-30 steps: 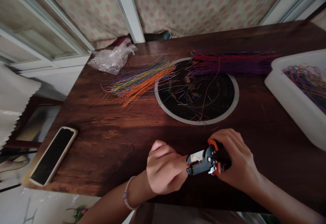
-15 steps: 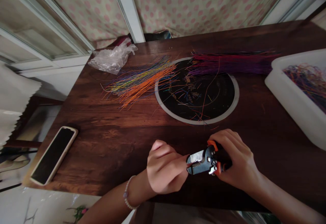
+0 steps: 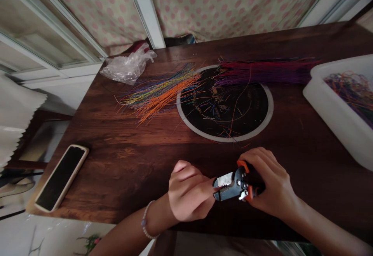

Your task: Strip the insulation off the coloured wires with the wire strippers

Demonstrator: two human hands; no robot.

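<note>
Hardly anything moved: right hand (image 3: 275, 184) stays clenched on the wire stripper (image 3: 233, 184); left hand (image 3: 189, 190) touches its tip, grip unclear.

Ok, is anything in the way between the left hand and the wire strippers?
No, nothing visible is in the way. The left hand is right up against the wire strippers, with its fingers touching their tip, and the right hand grips them. Only bare table shows around them.
</note>
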